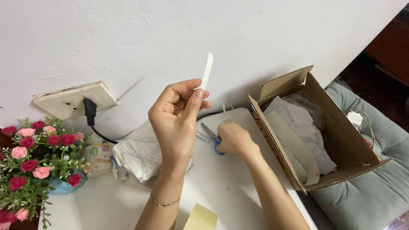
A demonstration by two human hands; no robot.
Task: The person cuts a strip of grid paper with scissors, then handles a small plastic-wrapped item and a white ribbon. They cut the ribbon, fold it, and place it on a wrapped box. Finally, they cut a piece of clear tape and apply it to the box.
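the paper strip (207,70), already cut free, is pinched upright in the left hand (177,121) at frame centre, while the right hand (233,139) closes on blue-handled scissors (213,138) lying on the white table (221,183).

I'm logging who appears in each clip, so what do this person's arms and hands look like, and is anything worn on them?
Both arms are bare, with no sleeves in view. The left hand has a thin gold-coloured chain bracelet at the wrist and short, plain nails. The right hand shows no glove or bracelet.
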